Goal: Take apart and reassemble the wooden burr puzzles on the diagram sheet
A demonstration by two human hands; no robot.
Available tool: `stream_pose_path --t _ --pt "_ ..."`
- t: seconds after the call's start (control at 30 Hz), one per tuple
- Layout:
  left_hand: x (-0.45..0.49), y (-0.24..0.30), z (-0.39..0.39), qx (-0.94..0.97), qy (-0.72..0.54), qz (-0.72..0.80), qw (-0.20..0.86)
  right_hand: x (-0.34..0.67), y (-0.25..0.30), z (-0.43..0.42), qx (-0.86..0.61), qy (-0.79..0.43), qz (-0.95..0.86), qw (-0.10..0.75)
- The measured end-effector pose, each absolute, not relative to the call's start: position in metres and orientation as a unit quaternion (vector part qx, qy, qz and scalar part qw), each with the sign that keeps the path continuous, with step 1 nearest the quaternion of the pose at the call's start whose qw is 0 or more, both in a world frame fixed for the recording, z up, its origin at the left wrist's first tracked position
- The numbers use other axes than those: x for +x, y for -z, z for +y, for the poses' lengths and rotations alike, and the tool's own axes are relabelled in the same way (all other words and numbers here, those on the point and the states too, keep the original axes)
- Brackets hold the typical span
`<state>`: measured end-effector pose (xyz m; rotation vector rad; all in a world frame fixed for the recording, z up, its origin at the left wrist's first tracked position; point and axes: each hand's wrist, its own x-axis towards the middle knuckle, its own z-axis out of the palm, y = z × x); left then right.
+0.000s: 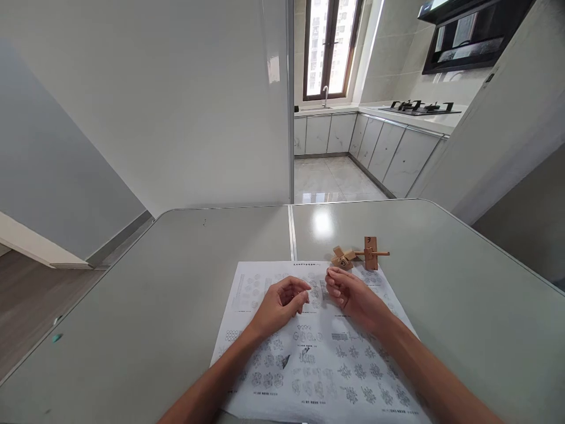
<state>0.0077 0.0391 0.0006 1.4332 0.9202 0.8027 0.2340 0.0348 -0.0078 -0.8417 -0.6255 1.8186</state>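
My left hand (pixel 285 300) hovers over or rests on the printed sheet (pixel 318 371); which of these I cannot tell. Its fingers are loosely curved, with the thumb apart from them and nothing visible in between. To its right, my right hand (pixel 351 292) has loosely bent fingers and no visible object in them. Just beyond the right hand are small wooden puzzle pieces: a cluster of joined blocks (pixel 342 259) and an upright flat piece (pixel 371 250) with a thin stick (pixel 383 254) through it. The sheet carries rows of small line drawings, partly hidden by my forearms.
The pale grey table (pixel 145 318) has a light seam (pixel 292 229) running away from me. A small green bit (pixel 56 338) lies near the left edge. Past the table are a white panel (pixel 212 118) and a kitchen with cabinets (pixel 318 134) and a stove (pixel 421 108).
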Motion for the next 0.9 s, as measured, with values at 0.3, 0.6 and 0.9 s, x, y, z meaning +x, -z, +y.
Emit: stream_pose_path --t 0.3,0.6,0.9 --pt "0.008 -0.004 0.039 0.62 -0.344 0.388 0.589 0.233 0.004 0.036 -0.336 -0.755 -0.244 0.508" --pt "0.011 -0.007 0.039 0.614 -0.346 0.394 0.59 0.238 0.007 0.039 -0.239 -0.753 -0.177 0.587" --pt "0.009 -0.006 0.04 0.625 -0.334 0.395 0.584 0.265 0.022 0.05 -0.154 -0.747 -0.057 0.644"
